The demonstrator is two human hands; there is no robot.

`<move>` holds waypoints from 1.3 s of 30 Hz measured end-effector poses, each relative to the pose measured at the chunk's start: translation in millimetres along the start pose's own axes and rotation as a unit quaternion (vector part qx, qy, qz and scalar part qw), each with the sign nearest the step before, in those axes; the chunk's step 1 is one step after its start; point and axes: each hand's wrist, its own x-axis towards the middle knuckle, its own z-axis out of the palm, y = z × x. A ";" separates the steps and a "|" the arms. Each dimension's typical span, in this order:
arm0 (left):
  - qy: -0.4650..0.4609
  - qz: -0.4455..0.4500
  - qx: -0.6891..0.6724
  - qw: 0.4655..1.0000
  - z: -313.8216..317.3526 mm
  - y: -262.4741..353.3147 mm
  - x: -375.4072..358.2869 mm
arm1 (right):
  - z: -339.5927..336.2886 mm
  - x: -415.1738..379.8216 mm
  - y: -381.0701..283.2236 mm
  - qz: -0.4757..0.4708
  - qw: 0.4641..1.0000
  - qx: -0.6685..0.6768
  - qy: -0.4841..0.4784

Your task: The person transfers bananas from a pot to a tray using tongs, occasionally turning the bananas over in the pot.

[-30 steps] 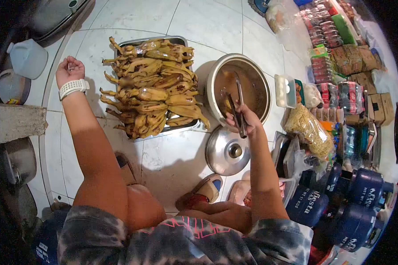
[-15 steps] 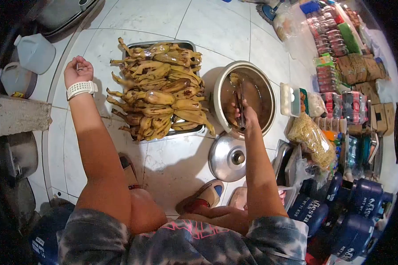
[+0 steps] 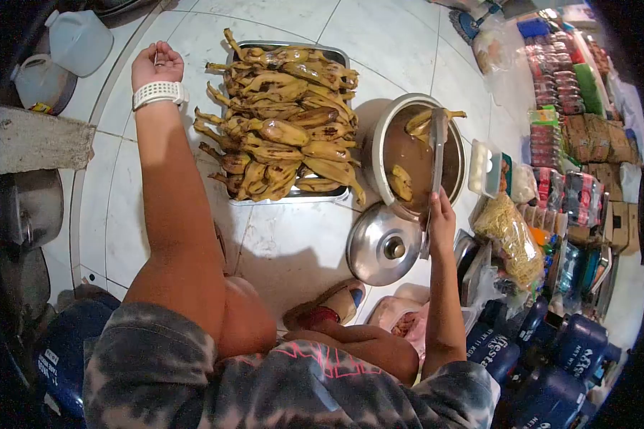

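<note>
While my right hand [image 3: 441,214] clamps the tongs [image 3: 435,161] on a banana [image 3: 432,119] lifted over the pot [image 3: 379,154], it could slip and splash the liquid below; my left hand [image 3: 155,64], loosely curled, grips nothing beside the tray [image 3: 291,196] of bananas.

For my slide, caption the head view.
Right hand holds tongs on a banana over the pot; tray alongside.

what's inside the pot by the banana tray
The pot holds brownish liquid, a banana floating, and tongs gripping another. Anything beneath the liquid is hidden.
</note>
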 end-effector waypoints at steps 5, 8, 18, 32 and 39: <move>-0.009 -0.002 0.004 1.000 -1.3 2.5 0.6 | -12.5 -21.9 2.6 -0.081 0.989 -0.124 0.018; 0.008 0.002 0.000 1.000 0.2 4.1 0.4 | -16.8 -32.1 -6.3 -0.236 0.926 -0.294 -0.011; -0.010 -0.020 0.000 1.000 -3.7 12.1 7.5 | 30.8 -25.5 -29.8 -0.361 0.686 -0.603 -0.189; -0.034 -0.034 -0.017 0.999 -15.3 25.9 23.5 | 33.2 -25.0 -73.9 -0.271 0.764 -0.526 -0.255; -0.019 -0.031 -0.018 0.999 -11.0 26.8 19.4 | -41.3 -30.2 -47.8 0.072 0.953 -0.236 -0.174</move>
